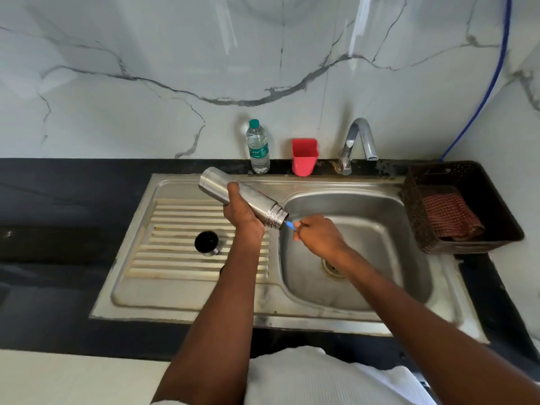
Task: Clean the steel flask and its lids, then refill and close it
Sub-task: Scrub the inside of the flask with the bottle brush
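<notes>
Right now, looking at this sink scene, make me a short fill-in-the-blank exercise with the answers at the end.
1. The steel flask is gripped by the ____ hand.
2. The right hand holds a tool with a ____ handle at the flask's mouth.
3. The black lid rests on the ribbed ____.
4. The cup beside the tap is ____.

Answers: left; blue; drainboard; red

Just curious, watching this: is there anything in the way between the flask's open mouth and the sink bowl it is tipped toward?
Nothing visible blocks it. The left hand grips the steel flask, tilted with its mouth over the sink basin. Only the right hand, pinching a small blue handle at the mouth, is close by.
</notes>
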The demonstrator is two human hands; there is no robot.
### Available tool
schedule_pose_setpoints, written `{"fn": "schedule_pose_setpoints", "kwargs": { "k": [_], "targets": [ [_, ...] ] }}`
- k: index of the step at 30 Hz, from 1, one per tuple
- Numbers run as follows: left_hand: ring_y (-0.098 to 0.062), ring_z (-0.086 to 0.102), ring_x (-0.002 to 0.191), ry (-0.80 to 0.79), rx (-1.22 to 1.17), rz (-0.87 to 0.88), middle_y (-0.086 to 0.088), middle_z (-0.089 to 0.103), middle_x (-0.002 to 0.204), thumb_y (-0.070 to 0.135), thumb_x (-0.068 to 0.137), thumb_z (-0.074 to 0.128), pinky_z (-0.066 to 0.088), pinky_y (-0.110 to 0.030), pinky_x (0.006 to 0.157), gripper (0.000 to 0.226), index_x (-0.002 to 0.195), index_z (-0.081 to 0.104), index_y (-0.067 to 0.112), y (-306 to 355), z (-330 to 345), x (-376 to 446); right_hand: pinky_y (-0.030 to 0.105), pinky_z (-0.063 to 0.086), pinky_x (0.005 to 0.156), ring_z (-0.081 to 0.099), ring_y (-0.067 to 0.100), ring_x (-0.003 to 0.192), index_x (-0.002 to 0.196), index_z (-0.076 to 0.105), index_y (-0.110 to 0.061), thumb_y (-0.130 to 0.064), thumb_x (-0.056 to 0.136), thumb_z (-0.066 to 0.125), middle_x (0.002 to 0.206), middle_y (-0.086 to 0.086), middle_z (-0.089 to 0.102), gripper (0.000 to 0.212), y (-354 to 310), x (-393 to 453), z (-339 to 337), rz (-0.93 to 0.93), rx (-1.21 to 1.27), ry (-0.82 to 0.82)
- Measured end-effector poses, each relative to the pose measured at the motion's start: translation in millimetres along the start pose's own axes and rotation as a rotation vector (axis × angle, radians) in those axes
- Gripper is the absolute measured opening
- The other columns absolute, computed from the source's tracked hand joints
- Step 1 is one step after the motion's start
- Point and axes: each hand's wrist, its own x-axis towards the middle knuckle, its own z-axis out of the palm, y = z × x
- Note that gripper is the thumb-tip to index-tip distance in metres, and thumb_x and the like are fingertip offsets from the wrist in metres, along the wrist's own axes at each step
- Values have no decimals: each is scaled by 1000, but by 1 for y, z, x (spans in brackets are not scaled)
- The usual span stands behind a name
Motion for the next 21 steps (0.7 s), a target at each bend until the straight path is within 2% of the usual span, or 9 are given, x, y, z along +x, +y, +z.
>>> {"fn": "schedule_pose_setpoints", "kwargs": {
  "k": [3, 6, 10, 12, 14, 16, 17, 19, 21],
  "targets": [
    [-37, 71, 83, -33, -9, -6, -19, 68, 97, 41, 73, 81, 63, -53, 79, 73, 130, 62, 1, 9, -13, 9, 21, 19, 38, 25, 8, 40, 77, 55, -20, -30, 106, 39, 55, -6, 34, 35, 9, 6, -16, 299, 458, -442],
    [-35, 71, 88, -38, -25, -25, -18, 67, 101, 40, 85, 76, 64, -50, 81, 60, 131, 61, 4, 18, -21, 15, 19, 12, 32, 18, 4, 36, 81, 52, -18, -28, 107, 32, 52, -9, 27, 34, 28, 8, -32, 445, 617, -681],
    [-33, 74, 83, 0, -54, -33, -17, 69, 99, 39, 88, 76, 66, -48, 76, 54, 127, 62, 5, 17, -19, 13, 24, 33, 45, 41, 13, 44, 88, 73, -9, -43, 104, 54, 55, 1, 53, 42, 22, 5, -25, 21, 229, -247],
    [-30, 74, 73, 24, -24, -38, -15, 71, 91, 41, 87, 76, 64, -42, 66, 53, 123, 63, 5, 11, -16, 7, 34, 51, 64, 64, 24, 68, 83, 72, -12, -43, 100, 59, 74, 7, 71, 38, 21, 6, -13, -217, -149, 5],
    [-33, 73, 73, 13, 11, -41, -17, 71, 91, 42, 80, 78, 63, -43, 66, 61, 123, 64, 1, 0, -10, 0, 38, 52, 73, 66, 37, 90, 89, 69, -17, -42, 100, 54, 93, 11, 73, 31, 15, 6, 1, -213, -403, 166],
    [-35, 73, 77, 9, 38, -52, -18, 70, 92, 40, 80, 78, 64, -47, 70, 61, 123, 65, -1, -4, -4, -3, 35, 45, 68, 66, 36, 88, 86, 67, -19, -40, 100, 53, 90, 9, 72, 28, 7, 5, 8, -130, -383, 193],
    [-35, 72, 76, 3, 43, -61, -17, 70, 91, 39, 83, 77, 64, -47, 71, 55, 120, 65, 0, -2, -3, -3, 32, 41, 62, 63, 30, 75, 79, 63, -20, -38, 101, 52, 77, 5, 68, 30, 6, 7, 5, -68, -225, 88],
    [-32, 71, 74, -47, 40, -73, -14, 68, 87, 39, 87, 73, 62, -43, 70, 45, 115, 64, 5, 5, -6, 2, 24, 28, 45, 39, 13, 45, 76, 55, -20, -35, 104, 49, 53, -5, 43, 32, 16, 11, -11, 210, 400, -383],
    [-30, 71, 73, -92, 36, -87, -12, 67, 84, 43, 86, 71, 60, -40, 68, 46, 115, 63, 8, 14, -8, 4, 17, 18, 32, 24, 4, 34, 78, 52, -16, -35, 102, 46, 48, -9, 29, 31, 31, 11, -27, 463, 823, -750]
  ]
}}
